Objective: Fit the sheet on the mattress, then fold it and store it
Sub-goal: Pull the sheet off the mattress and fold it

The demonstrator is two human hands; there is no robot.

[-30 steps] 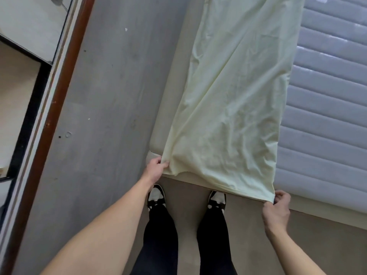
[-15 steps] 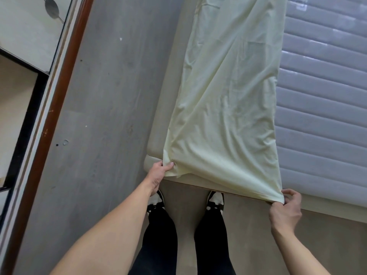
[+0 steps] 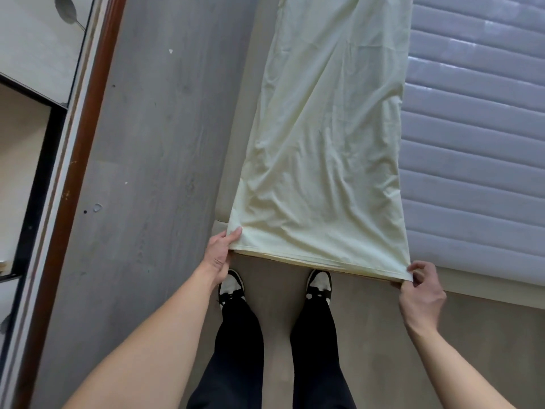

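While hands pinch the sheet (image 3: 321, 149), shoes (image 3: 231, 286) touch the mattress (image 3: 477, 143).

You have a single head-worn wide-angle view. It looks steeply down from above the hands (image 3: 219, 255), close to them, with the mattress (image 3: 472, 143) beyond them and the floor (image 3: 153, 143) to their left.
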